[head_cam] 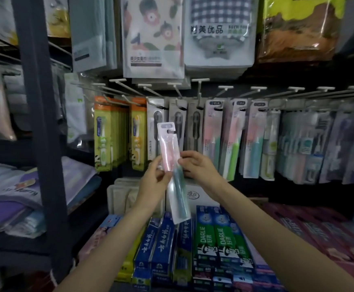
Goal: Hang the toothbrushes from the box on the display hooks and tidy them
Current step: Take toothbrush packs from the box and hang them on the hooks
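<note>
1. Shop display hooks carry rows of packaged toothbrushes above toothpaste boxes.
2. Left hand and right hand each grip, fingers clamped, one toothbrush pack, tilted, in front of the hooks.

The held toothbrush pack is translucent, pink above and teal below, with a pale lilac header. On the display hooks, which are white, hang green-and-orange packs, grey packs and pink-and-green packs. Below lie blue toothpaste boxes and green Darlie boxes; above hang a floral-print towel and a navy-checked towel.
</note>
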A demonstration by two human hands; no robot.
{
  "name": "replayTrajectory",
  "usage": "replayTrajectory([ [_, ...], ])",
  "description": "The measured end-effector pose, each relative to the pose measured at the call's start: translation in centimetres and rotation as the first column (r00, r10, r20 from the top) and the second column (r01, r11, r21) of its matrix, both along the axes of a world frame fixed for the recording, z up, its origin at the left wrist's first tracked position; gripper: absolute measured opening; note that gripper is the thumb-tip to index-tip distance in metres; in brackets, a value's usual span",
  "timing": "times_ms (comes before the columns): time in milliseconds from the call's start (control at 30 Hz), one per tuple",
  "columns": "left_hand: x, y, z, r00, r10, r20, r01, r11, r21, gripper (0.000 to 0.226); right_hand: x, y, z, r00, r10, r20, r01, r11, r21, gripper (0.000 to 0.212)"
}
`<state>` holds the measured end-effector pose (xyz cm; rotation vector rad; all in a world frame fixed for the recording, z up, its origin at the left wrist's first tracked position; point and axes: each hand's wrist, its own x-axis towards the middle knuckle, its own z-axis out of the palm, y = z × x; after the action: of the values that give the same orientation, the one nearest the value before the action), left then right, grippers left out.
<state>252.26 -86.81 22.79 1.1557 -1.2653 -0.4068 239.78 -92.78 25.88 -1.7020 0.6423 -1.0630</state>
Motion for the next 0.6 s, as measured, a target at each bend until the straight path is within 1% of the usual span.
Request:
replayTrajectory([
  [100,-1.4,-0.8,0.2,0.99,-0.135,0.031,0.133,0.989,0.071,0.059,-1.8,-0.2,-0.1,0.994,-0.103,0.047,0.102,0.994,0.029,0.018],
  [167,-1.9,-0.9,0.3,0.983,-0.161,0.083,0.152,0.983,0.108,0.063,-3.6,-1.0,0.1,0.981,-0.166,0.1,0.164,0.986,0.032,0.014],
  [267,-2.0,-1.1,0.2,0.982,-0.111,0.151,0.095,0.989,0.109,0.06,-6.7,-2.3,0.5,0.943,-0.274,0.189,0.267,0.962,0.067,0.013],
  [333,-1.8,-1.4,-0.4,0.989,-0.058,0.137,0.045,0.994,0.099,0.055,-8.3,-2.7,0.6,0.932,-0.295,0.213,0.283,0.955,0.084,0.012],
  [400,-1.5,-1.7,-1.0,0.995,-0.023,0.092,0.015,0.996,0.088,0.051,-9.3,-2.9,0.7,0.932,-0.299,0.205,0.289,0.954,0.077,0.011],
  [500,-1.2,-1.9,-1.8,1.0,0.001,0.029,-0.004,0.995,0.101,0.045,-10.3,-3.2,1.5,0.917,-0.356,0.182,0.362,0.932,0.003,0.012],
  [600,-1.3,-1.5,-2.1,0.999,0.03,0.045,-0.034,0.994,0.104,0.042,-10.8,-3.5,3.2,0.889,-0.428,0.161,0.444,0.893,-0.076,0.022],
])
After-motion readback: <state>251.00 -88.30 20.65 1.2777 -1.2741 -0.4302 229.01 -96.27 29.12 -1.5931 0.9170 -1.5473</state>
